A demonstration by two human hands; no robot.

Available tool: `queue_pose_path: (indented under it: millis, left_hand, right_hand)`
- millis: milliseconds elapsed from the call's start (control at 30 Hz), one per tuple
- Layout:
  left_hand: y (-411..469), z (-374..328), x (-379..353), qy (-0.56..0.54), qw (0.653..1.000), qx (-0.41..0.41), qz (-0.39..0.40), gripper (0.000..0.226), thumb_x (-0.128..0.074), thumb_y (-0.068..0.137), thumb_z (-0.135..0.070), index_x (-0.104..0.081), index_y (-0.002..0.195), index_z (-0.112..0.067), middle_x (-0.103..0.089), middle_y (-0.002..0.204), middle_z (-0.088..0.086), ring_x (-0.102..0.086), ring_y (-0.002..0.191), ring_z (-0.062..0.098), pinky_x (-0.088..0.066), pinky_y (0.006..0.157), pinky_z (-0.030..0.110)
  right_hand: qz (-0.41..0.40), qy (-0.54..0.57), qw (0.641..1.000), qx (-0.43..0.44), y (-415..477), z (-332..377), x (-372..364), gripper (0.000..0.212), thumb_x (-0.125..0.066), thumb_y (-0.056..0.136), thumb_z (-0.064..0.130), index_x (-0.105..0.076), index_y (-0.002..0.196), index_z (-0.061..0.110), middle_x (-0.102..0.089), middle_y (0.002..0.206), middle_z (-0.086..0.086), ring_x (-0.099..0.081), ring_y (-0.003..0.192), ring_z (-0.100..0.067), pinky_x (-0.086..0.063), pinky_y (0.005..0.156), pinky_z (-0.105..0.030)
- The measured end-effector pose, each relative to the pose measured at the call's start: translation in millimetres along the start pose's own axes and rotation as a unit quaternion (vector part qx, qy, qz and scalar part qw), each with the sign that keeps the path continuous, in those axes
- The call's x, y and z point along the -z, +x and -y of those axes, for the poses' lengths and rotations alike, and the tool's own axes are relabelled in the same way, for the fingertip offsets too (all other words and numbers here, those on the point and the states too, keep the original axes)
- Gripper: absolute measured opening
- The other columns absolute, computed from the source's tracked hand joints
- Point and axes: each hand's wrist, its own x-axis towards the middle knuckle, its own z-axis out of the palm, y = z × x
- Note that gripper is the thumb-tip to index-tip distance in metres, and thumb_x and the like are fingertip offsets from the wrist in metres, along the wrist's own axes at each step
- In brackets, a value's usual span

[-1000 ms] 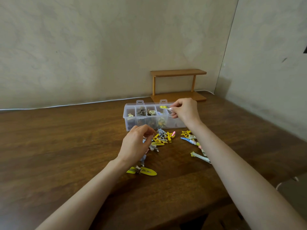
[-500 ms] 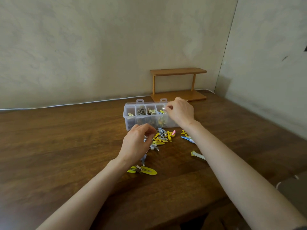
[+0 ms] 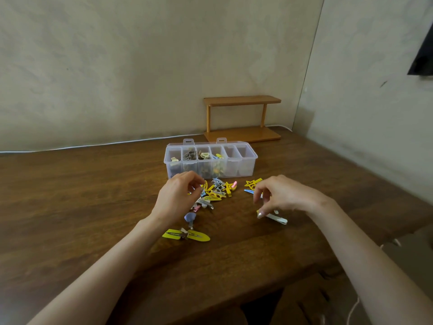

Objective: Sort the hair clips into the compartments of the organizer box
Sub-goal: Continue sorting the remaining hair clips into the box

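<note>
Wooden table (image 3: pixel 93 207), hair clips (image 3: pixel 218 194) between left hand (image 3: pixel 178 200) and right hand (image 3: pixel 285 195), both curled, grips unclear

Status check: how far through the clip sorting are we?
Done: four left compartments of the organizer box hold clips; two right ones look empty. In hand: left hand at the pile, right hand over a white clip. Left: that pile, yellow star clip, yellow pair.

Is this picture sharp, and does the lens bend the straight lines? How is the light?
Head view: mostly sharp, with soft, even light and no harsh glare on the table; head view: the wide lens makes the wall corner lean; head view: the organizer box has a cloudy wall that hazes its contents.
</note>
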Motion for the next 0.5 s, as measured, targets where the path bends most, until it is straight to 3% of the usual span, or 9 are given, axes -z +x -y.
queue_pose_path:
  millis: [167,267,367,500]
  left_hand:
    - [-1,0,0,-0.011,1.0,-0.003,0.004,0.01,-0.062,0.086,-0.016,-0.064,0.094,-0.021,-0.064,0.086,-0.006,-0.059,0.079,0.009,-0.051,0.069,0.026]
    - [-1,-6,0,-0.048,0.999,-0.008,0.016,0.009,-0.063,0.085,-0.017,-0.064,0.094,-0.021,-0.064,0.084,-0.008,-0.059,0.077,0.006,-0.048,0.066,0.018]
    - [-3,-15,1,-0.124,0.99,-0.008,0.063,0.012,-0.065,0.084,-0.022,-0.063,0.096,-0.021,-0.064,0.085,-0.011,-0.059,0.076,0.0,-0.045,0.063,0.01]
    - [-7,-25,-3,-0.165,0.98,-0.021,0.111,0.021,-0.067,0.08,-0.027,-0.064,0.098,-0.016,-0.066,0.087,-0.01,-0.06,0.077,-0.001,-0.045,0.063,0.01]
  right_hand:
    - [-0.003,0.028,1.0,0.004,-4,-5,-12,0.026,-0.079,0.073,0.018,-0.063,0.09,0.029,-0.06,0.079,0.008,-0.06,0.082,-0.011,-0.051,0.075,-0.033]
    - [-0.028,0.122,0.992,0.028,-8,-3,-13,0.027,-0.077,0.075,0.01,-0.063,0.091,0.026,-0.063,0.08,0.004,-0.06,0.073,-0.006,-0.049,0.066,-0.024]
    - [-0.077,0.209,0.971,0.081,-9,10,-14,0.029,-0.076,0.076,0.01,-0.058,0.09,0.027,-0.064,0.081,0.005,-0.06,0.073,-0.003,-0.047,0.067,-0.02]
    - [-0.075,0.269,0.951,0.134,0,31,-22,0.029,-0.074,0.078,0.008,-0.051,0.087,0.023,-0.065,0.084,-0.001,-0.065,0.068,-0.009,-0.053,0.065,-0.027]
